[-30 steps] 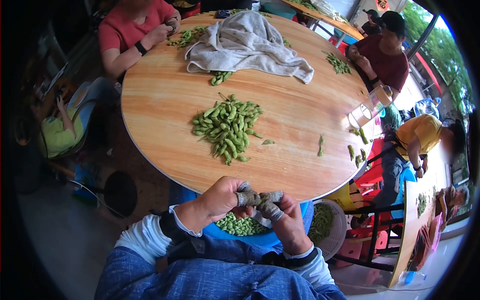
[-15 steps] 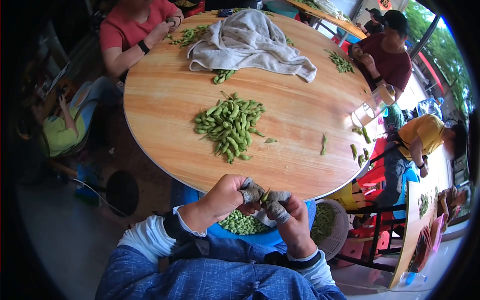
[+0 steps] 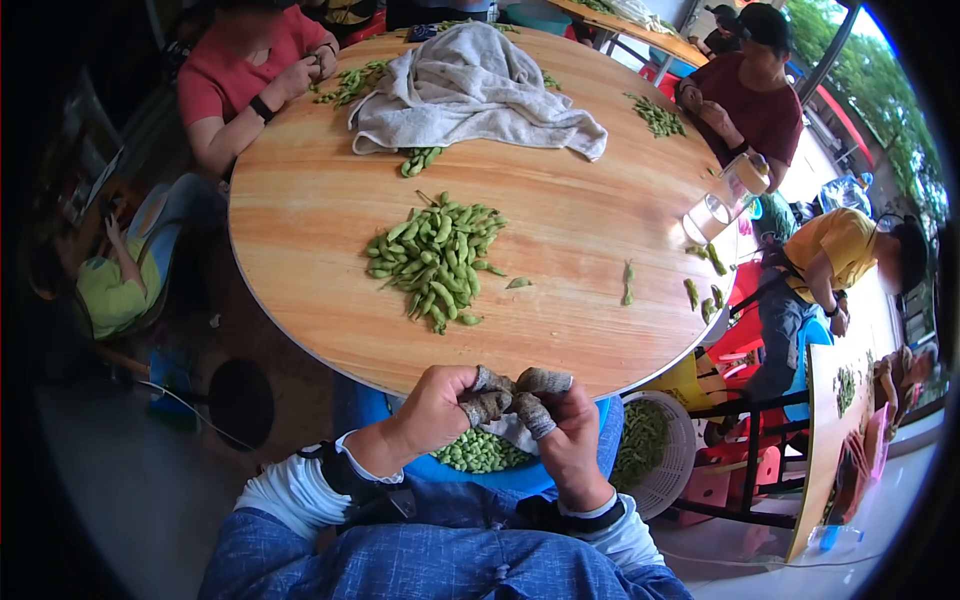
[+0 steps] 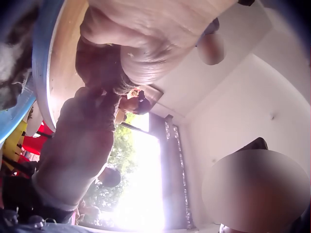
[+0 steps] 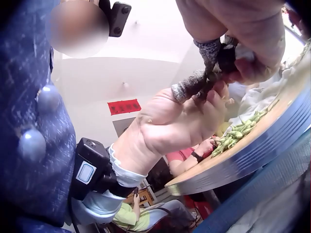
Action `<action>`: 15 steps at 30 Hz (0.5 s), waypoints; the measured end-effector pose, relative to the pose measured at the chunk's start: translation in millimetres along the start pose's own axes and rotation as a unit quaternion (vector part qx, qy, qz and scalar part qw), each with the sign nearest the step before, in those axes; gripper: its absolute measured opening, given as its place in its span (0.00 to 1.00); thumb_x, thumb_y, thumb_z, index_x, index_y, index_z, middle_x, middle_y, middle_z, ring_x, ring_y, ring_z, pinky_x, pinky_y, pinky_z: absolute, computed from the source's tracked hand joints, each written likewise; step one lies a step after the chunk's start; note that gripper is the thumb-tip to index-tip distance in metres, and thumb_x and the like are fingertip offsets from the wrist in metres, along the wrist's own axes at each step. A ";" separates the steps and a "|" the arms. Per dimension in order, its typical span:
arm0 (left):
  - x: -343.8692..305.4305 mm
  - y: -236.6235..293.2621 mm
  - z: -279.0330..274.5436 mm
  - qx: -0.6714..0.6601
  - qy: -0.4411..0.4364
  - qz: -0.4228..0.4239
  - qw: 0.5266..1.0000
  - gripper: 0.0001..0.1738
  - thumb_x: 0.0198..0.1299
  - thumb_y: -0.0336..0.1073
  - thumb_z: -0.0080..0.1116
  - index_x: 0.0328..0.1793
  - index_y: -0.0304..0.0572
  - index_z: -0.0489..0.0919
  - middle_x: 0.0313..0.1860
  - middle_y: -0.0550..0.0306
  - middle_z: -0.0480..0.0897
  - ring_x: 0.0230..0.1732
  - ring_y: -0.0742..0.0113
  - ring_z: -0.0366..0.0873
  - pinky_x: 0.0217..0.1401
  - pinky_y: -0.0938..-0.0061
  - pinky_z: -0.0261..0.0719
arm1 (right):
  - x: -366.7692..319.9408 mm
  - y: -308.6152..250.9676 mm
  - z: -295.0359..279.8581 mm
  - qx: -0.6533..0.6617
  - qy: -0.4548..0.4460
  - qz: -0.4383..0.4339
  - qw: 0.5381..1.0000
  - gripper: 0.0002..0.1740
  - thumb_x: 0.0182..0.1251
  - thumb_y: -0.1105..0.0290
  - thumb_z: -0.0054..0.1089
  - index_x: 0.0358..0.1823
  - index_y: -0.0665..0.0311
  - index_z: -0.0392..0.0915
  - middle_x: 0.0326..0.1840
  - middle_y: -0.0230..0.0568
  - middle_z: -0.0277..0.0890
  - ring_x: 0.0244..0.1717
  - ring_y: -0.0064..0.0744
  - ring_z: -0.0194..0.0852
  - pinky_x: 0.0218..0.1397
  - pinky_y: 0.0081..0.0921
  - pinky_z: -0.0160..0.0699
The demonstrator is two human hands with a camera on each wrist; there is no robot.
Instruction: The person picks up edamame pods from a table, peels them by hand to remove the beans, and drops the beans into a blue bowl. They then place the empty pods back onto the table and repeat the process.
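My left hand and right hand meet fingertip to fingertip at the table's near edge. Grey knit covers sheathe the thumbs and forefingers of both. Between these tips the hands pinch a small green edamame pod, now almost wholly hidden by the fingers. From the right wrist view, the left hand and the right hand press together at dark, soiled covers. Below them a blue basin holds shelled green beans. A heap of edamame pods lies ahead on the round table.
A grey towel covers a mound at the table's far side. Loose pods and a clear cup are toward the right. A white basket of pods stands right of the basin. People sit around the table.
The green pod showing between the fingertips half a second ago is now covered by them. Both hands stay together over the basin, and the head view has shifted slightly.
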State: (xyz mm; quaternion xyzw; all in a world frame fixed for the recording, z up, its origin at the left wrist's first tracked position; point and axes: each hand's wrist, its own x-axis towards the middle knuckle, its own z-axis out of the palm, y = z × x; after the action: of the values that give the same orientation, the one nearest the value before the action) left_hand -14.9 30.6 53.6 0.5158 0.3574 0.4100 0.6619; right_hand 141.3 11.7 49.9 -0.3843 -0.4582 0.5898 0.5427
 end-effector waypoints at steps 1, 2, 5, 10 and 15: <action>0.1 -1.0 -0.4 0.008 0.005 0.001 1.000 0.07 0.56 0.29 0.51 0.38 0.31 0.75 0.28 0.63 0.77 0.31 0.78 0.73 0.35 0.83 0.73 | -0.6 2.1 0.0 -0.015 0.003 -0.011 1.000 0.12 0.57 0.79 0.53 0.43 0.71 0.68 0.37 0.37 0.73 0.39 0.24 0.72 0.42 0.19 0.71; -0.2 -2.1 -1.1 0.015 0.010 0.002 1.000 0.07 0.56 0.29 0.51 0.38 0.31 0.75 0.28 0.62 0.77 0.31 0.77 0.73 0.34 0.83 0.73 | -0.5 2.8 -0.6 -0.022 -0.001 -0.011 1.000 0.13 0.57 0.79 0.53 0.44 0.71 0.67 0.37 0.36 0.73 0.39 0.23 0.72 0.42 0.19 0.71; -1.4 3.7 -2.6 -0.053 0.016 -0.056 0.997 0.07 0.55 0.30 0.52 0.36 0.32 0.75 0.26 0.60 0.78 0.28 0.77 0.74 0.31 0.83 0.73 | -0.3 0.1 -0.3 -0.008 -0.003 0.021 1.000 0.13 0.57 0.79 0.53 0.45 0.71 0.68 0.37 0.36 0.73 0.38 0.22 0.71 0.42 0.18 0.70; 3.4 4.6 -11.4 -0.139 -0.035 -0.133 0.981 0.08 0.55 0.34 0.54 0.33 0.36 0.75 0.22 0.58 0.77 0.22 0.76 0.73 0.23 0.84 0.69 | 2.3 -24.4 -14.8 0.033 -0.049 0.109 0.992 0.16 0.59 0.77 0.51 0.49 0.72 0.66 0.38 0.35 0.72 0.39 0.21 0.70 0.43 0.17 0.70; 5.1 4.7 -10.8 -0.165 -0.096 -0.177 0.966 0.14 0.52 0.43 0.58 0.30 0.37 0.74 0.19 0.58 0.76 0.19 0.74 0.73 0.20 0.84 0.67 | -2.3 -21.1 -13.3 0.051 -0.079 0.125 0.988 0.15 0.59 0.74 0.52 0.48 0.71 0.68 0.40 0.35 0.73 0.39 0.21 0.70 0.43 0.18 0.69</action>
State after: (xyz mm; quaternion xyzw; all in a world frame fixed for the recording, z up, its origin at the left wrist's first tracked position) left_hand -23.3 40.1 55.6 0.3651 0.3056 0.2883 0.8308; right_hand 160.3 10.9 66.2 -0.3624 -0.4178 0.7039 0.4456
